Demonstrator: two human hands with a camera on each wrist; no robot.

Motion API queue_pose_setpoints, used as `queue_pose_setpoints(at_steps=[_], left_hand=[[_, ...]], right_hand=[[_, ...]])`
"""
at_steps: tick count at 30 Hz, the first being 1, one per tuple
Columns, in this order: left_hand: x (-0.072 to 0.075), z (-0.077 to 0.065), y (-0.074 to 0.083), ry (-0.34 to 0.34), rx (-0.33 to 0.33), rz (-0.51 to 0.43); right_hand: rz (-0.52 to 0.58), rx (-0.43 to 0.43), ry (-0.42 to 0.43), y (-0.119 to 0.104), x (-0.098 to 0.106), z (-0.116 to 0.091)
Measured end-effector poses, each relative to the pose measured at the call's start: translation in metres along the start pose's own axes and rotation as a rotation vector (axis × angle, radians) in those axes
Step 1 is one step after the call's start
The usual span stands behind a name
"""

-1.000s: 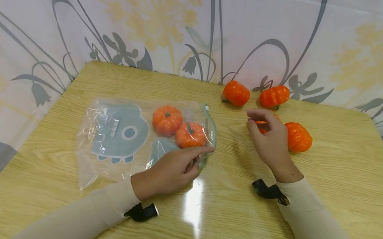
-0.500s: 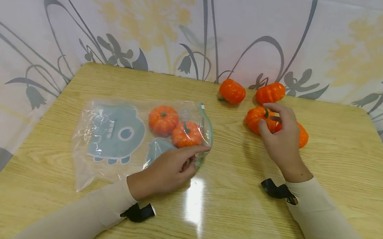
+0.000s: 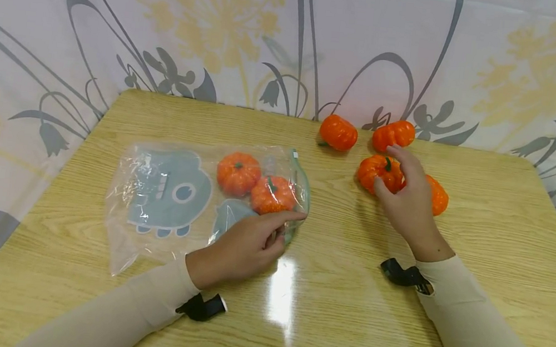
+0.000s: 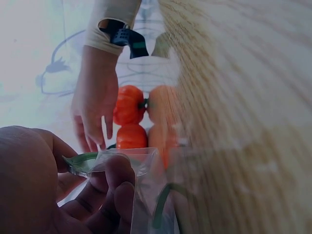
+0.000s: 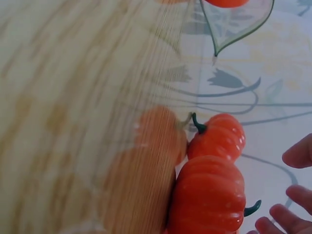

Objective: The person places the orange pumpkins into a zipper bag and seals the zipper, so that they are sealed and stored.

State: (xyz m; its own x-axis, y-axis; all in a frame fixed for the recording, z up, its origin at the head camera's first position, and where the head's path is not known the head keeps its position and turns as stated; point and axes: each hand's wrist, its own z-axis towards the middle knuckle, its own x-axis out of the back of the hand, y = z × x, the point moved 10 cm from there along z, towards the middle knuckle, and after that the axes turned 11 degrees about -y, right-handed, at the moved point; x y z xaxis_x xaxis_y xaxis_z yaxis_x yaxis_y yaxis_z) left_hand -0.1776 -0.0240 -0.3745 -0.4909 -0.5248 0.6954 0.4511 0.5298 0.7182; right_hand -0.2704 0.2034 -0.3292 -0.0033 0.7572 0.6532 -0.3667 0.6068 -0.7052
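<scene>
Pumpkin (image 3: 379, 174) lay on bench (image 3: 345, 314), right of bag (image 3: 195, 199); right hand (image 3: 408, 200) curled on it, left hand (image 3: 246, 246) pinching bag's mouth.

The table (image 3: 479, 226) looks like pale wood with a smooth, shiny top that throws back light just below the left hand (image 3: 243, 248). The bag (image 3: 151, 239) pinched in that hand's fingers is thin, clear, crinkly plastic with a green strip at its mouth. The pumpkin (image 3: 377, 172) under the right hand's (image 3: 408, 200) fingertips looks like smooth, shiny orange plastic, and the curtain (image 3: 221, 34) beyond the fingers is soft matt cloth.
</scene>
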Motion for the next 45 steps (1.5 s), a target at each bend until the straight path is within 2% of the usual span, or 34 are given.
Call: queue_pose_setpoints(at_steps=[4,10,16,22,37,45], left_hand=[[-0.002,0.001,0.000,-0.014,0.005,0.001],[0.000,0.002,0.001,-0.014,0.014,0.009],[-0.003,0.001,-0.001,-0.027,0.024,-0.008],[-0.002,0.000,-0.001,-0.029,0.035,0.003],[-0.007,-0.002,-0.004,-0.030,0.039,-0.016],[-0.006,0.001,-0.003,-0.028,0.027,-0.016]], right_hand=[[-0.015,-0.034,-0.053,0.005,-0.005,0.000],[-0.035,-0.050,-0.076,0.005,-0.005,0.002],[-0.054,-0.112,-0.162,0.010,-0.012,0.000],[-0.075,-0.133,-0.214,0.014,-0.017,0.002],[-0.148,-0.115,-0.229,0.013,-0.024,0.000],[-0.158,-0.070,-0.222,0.011,-0.024,0.001]])
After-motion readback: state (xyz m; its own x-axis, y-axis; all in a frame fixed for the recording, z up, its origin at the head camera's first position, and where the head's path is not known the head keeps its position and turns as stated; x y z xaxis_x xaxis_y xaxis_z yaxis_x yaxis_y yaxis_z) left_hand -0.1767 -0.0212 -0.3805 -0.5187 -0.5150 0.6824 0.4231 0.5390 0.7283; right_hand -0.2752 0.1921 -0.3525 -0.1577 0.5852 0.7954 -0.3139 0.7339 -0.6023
